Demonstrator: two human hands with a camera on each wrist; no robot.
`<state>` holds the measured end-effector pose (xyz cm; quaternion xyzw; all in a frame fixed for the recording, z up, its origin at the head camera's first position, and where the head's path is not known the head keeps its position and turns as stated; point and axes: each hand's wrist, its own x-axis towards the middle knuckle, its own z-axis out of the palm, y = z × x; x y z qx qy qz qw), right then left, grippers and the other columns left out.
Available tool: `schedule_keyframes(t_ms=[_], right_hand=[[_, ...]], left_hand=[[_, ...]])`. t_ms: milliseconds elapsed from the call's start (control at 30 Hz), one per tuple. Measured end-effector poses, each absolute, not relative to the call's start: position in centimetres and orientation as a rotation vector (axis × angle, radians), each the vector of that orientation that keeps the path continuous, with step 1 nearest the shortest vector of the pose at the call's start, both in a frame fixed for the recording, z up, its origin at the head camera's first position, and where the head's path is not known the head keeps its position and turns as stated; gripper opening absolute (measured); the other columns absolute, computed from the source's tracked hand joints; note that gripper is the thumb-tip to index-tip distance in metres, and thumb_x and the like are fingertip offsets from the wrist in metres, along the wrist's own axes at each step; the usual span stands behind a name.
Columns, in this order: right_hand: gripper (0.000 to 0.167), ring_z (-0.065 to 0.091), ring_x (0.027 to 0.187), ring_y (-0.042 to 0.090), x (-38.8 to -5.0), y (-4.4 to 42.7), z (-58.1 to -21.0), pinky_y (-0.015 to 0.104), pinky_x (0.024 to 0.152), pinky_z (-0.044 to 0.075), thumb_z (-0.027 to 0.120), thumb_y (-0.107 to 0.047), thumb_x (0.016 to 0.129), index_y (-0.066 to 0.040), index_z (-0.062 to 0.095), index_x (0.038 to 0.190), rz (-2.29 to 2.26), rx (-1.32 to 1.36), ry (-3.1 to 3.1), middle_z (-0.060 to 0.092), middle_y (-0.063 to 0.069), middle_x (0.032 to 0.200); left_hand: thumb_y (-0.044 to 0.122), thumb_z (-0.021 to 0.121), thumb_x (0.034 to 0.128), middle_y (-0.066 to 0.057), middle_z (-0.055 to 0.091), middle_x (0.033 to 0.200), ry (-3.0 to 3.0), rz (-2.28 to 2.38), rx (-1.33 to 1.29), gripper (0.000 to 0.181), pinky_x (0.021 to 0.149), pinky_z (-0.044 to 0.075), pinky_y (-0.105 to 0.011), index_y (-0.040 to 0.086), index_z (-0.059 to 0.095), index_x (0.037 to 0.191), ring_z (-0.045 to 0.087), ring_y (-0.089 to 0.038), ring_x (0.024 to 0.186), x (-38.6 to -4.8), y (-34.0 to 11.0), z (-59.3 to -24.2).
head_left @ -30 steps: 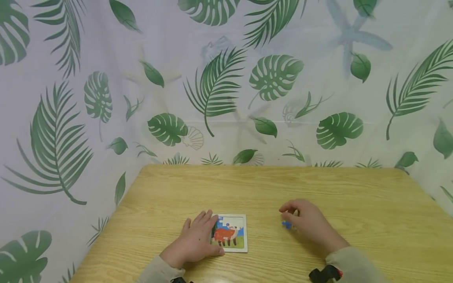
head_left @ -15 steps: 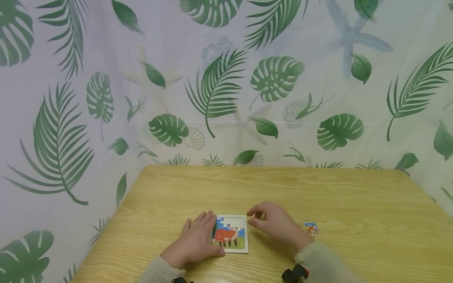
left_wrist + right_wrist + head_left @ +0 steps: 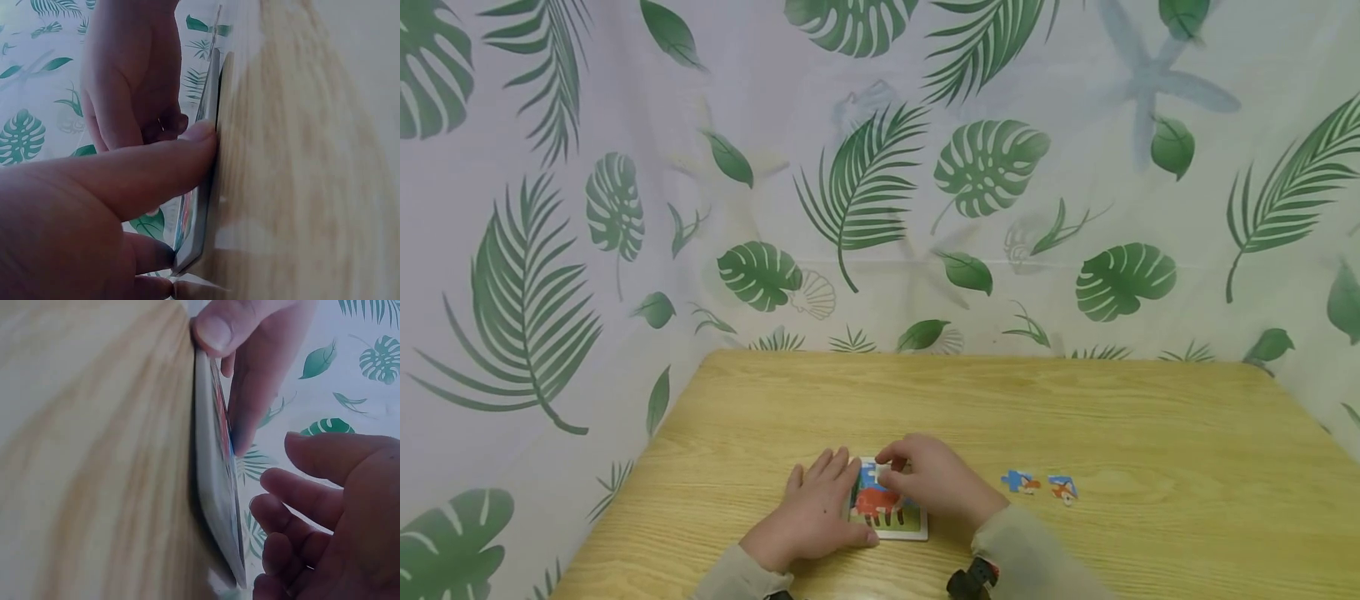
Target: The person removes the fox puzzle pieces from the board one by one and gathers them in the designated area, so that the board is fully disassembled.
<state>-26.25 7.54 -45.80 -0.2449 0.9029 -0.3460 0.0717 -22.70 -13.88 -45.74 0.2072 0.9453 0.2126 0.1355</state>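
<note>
The left hand (image 3: 812,512) rests spread at the left side of a white-framed picture puzzle (image 3: 913,535), its thumb touching the frame's near edge. In the left wrist view that thumb (image 3: 169,165) presses against the frame's rim. Above the puzzle's upper part is the right hand (image 3: 936,479), fingers bent, thumb and index finger slightly apart. Nothing shows between the fingers of the right hand (image 3: 331,519) in the right wrist view. The puzzle picture has a red animal on green ground; a pale gap near its top is partly hidden by the right hand.
Right of the right hand, two loose puzzle pieces lie on the wooden table (image 3: 820,400): a blue and orange piece (image 3: 1019,482) and, further right, a piece with an orange animal face (image 3: 1063,489). A leaf-patterned cloth (image 3: 880,325) stands behind the table.
The right hand has moved left from beside the loose pieces to over the puzzle, uncovering both pieces. The left hand has stayed on the frame.
</note>
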Motion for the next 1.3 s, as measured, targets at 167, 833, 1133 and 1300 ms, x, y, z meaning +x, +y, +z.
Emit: schedule_keyframes(t_ms=[167, 833, 1133, 1300], right_hand=[[0.026, 0.056, 0.080, 0.013, -26.6, 6.5, -46.2, 0.038, 0.076, 0.049, 0.069, -0.024, 0.094, -0.009, 0.075, 0.115, -1.011, -0.740, 2.727, 0.063, -0.008, 0.089], [0.024, 0.057, 0.083, 0.011, -26.5, 5.9, -47.3, 0.042, 0.083, 0.052, 0.071, -0.026, 0.093, -0.011, 0.077, 0.112, -0.917, -0.632, 2.835, 0.063, -0.006, 0.093], [0.022, 0.057, 0.084, 0.012, -26.4, 5.7, -47.2, 0.041, 0.084, 0.052, 0.072, -0.028, 0.093, -0.013, 0.079, 0.108, -0.847, -0.619, 2.882, 0.062, -0.007, 0.091], [0.020, 0.054, 0.076, 0.013, -26.3, 5.0, -47.2, 0.036, 0.072, 0.048, 0.077, -0.030, 0.090, -0.014, 0.075, 0.102, -0.860, -0.537, 2.885, 0.058, -0.007, 0.083]], left_hand=[[0.063, 0.074, 0.0819, -0.018, 0.023, 0.165, 2.750, 0.607, 0.589, 0.101, 0.109, 0.006, -0.077, 0.009, 0.036, 0.158, 0.012, -0.045, 0.151, -22.5, -13.8, -45.7], [0.066, 0.069, 0.0852, -0.016, 0.022, 0.165, 2.730, 0.616, 0.579, 0.101, 0.110, 0.007, -0.075, 0.006, 0.034, 0.158, 0.011, -0.044, 0.151, -22.8, -14.2, -45.9], [0.064, 0.070, 0.0852, -0.016, 0.023, 0.165, 2.741, 0.602, 0.595, 0.099, 0.110, 0.008, -0.075, 0.007, 0.035, 0.158, 0.012, -0.044, 0.151, -22.9, -14.1, -45.9], [0.062, 0.072, 0.0842, -0.017, 0.024, 0.164, 2.739, 0.624, 0.582, 0.098, 0.110, 0.008, -0.075, 0.006, 0.037, 0.157, 0.012, -0.044, 0.151, -22.8, -14.1, -46.0]])
